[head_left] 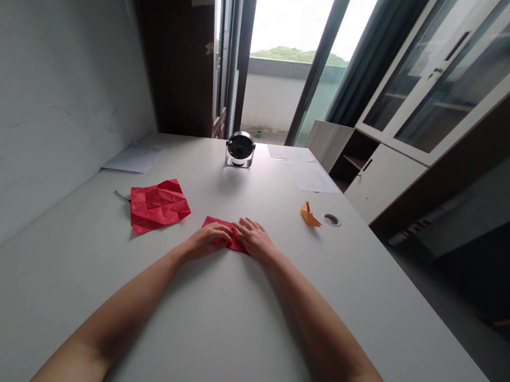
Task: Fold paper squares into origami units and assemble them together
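Observation:
A folded piece of red paper (211, 220) lies flat on the white table, partly hidden under both hands. My left hand (207, 240) curls over its left part, fingers bent and fingertips closed down on the paper. On its right part rests my right hand (254, 238), stretched out flat with the fingers a little apart. The fingertips of the two hands almost meet near the paper's middle. Left of my hands is a larger, creased red sheet (158, 205), unfolded.
An orange folded-paper boat (311, 215) sits at the right by a round cable hole (331, 220). A small black and silver fan-like device (240, 149) stands at the back. White papers lie at the back left (134, 158) and back right (313, 180). A wall borders the left side.

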`<action>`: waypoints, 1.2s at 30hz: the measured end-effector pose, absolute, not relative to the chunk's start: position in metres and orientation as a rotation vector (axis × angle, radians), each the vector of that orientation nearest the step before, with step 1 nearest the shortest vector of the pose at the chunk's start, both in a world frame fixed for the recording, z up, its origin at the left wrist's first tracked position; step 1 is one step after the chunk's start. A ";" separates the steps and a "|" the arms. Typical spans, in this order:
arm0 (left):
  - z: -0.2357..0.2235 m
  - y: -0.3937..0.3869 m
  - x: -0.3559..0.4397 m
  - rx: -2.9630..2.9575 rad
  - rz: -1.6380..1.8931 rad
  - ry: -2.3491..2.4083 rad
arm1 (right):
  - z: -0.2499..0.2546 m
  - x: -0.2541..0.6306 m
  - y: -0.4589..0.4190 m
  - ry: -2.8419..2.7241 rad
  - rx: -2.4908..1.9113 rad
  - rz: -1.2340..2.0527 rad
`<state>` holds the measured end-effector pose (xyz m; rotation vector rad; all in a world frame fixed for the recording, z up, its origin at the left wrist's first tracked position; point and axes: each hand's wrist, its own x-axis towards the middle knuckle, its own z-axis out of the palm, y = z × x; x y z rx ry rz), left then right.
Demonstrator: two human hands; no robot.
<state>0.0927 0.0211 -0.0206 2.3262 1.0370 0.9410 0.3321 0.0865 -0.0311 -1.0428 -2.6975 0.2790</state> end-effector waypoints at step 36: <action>-0.024 0.023 0.097 2.343 0.892 1.247 | -0.017 0.405 0.038 -2.661 -0.811 0.360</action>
